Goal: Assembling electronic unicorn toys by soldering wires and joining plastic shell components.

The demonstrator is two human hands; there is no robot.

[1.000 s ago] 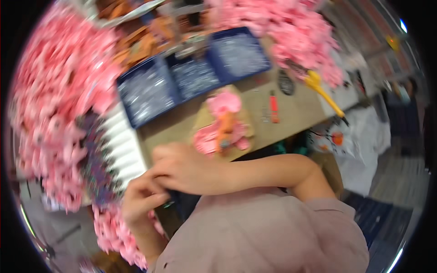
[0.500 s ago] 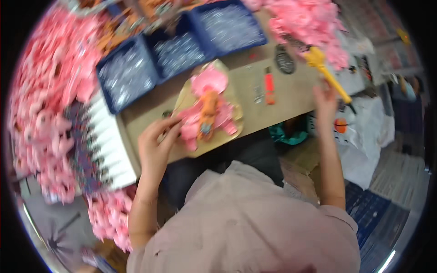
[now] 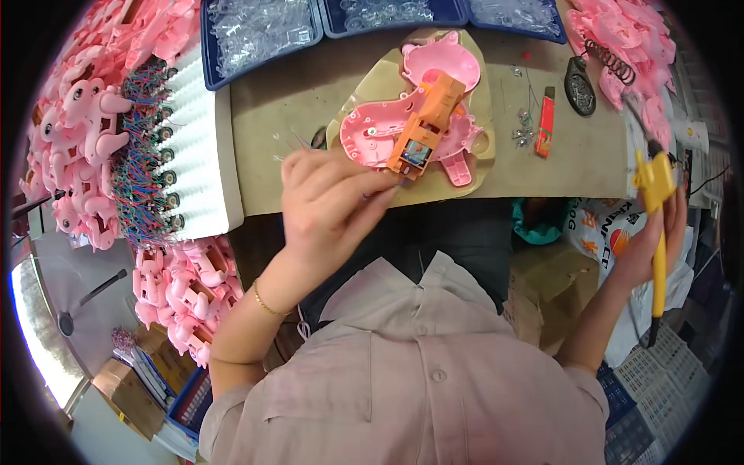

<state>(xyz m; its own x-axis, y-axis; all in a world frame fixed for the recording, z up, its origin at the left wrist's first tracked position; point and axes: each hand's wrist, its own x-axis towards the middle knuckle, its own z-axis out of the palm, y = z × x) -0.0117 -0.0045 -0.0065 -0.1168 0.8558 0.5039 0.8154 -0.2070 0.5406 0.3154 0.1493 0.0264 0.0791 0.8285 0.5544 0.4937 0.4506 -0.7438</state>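
Observation:
My left hand (image 3: 329, 198) is closed in a pinch at the lower end of an orange plastic housing (image 3: 426, 128). A thin dark wire (image 3: 403, 183) shows at its fingertips. The housing has a small circuit board in its open end and lies across an opened pink toy animal shell (image 3: 380, 128). Beneath the shell is a tan holding plate (image 3: 482, 167). At the far right, my right hand (image 3: 647, 240) is wrapped round the yellow handle of a soldering iron (image 3: 659, 186), whose tip points away from me. Part of that grip is hidden.
Blue bins (image 3: 318, 35) of clear plastic parts line the back. A red cutter knife (image 3: 546, 124), small metal parts (image 3: 523, 132) and a black stand (image 3: 580, 87) with a coil lie right. Left are bundled coloured wires (image 3: 143, 155) and piled pink toys (image 3: 85, 116).
My left hand has moved right, from the shell's edge to the orange housing, and pinches there. My right hand has closed round the soldering iron. The view has shifted and sharpened.

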